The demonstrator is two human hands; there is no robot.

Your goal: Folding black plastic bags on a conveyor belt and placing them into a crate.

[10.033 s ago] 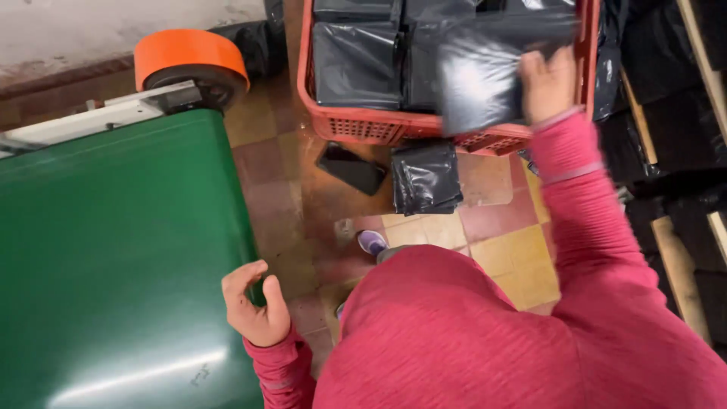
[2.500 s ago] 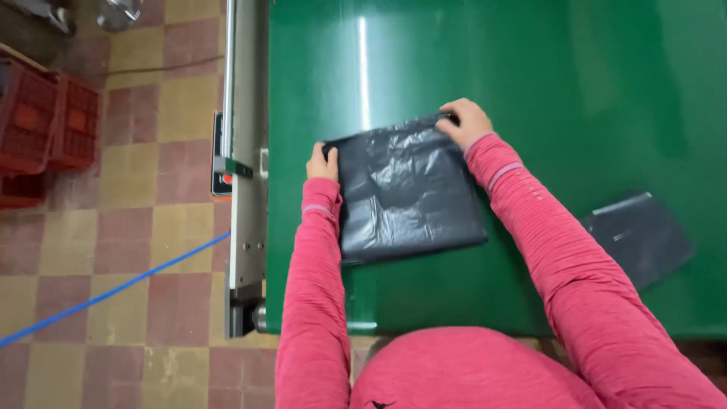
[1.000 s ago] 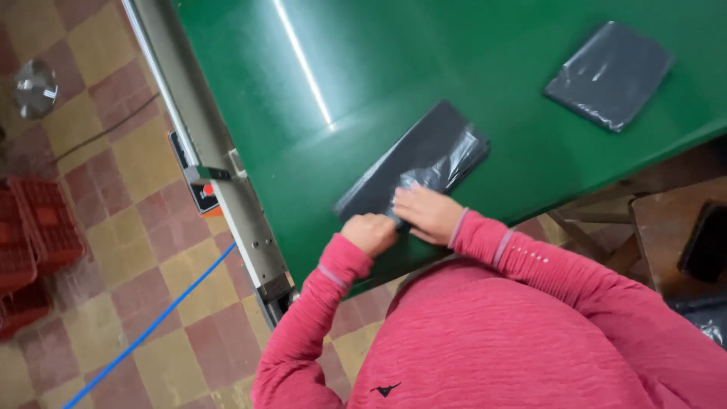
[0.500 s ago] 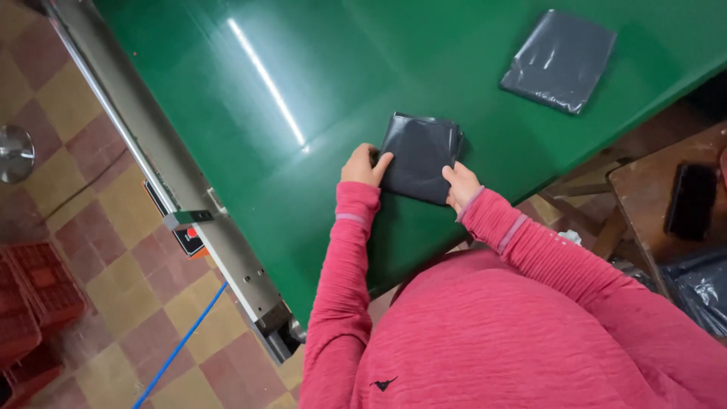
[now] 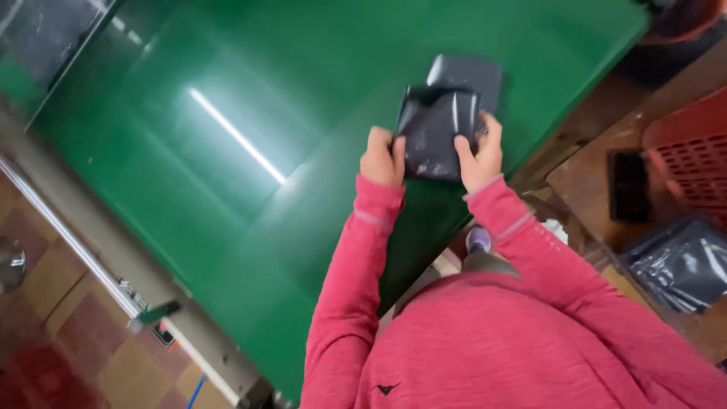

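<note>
the green table [image 5: 189, 151] fills most of the view, with a red crate [image 5: 693, 151] and a pile of dark plastic bags [image 5: 681, 261] off to the right on the floor side. half a second ago the folded black bag [image 5: 433, 132] lay flat under both palms; now it is lifted near the table's edge, just in front of another folded bag [image 5: 471, 74], so the folding looks finished. the left hand [image 5: 382, 157] pinches its left edge, and the right hand [image 5: 480, 151] clasps its right edge.
</note>
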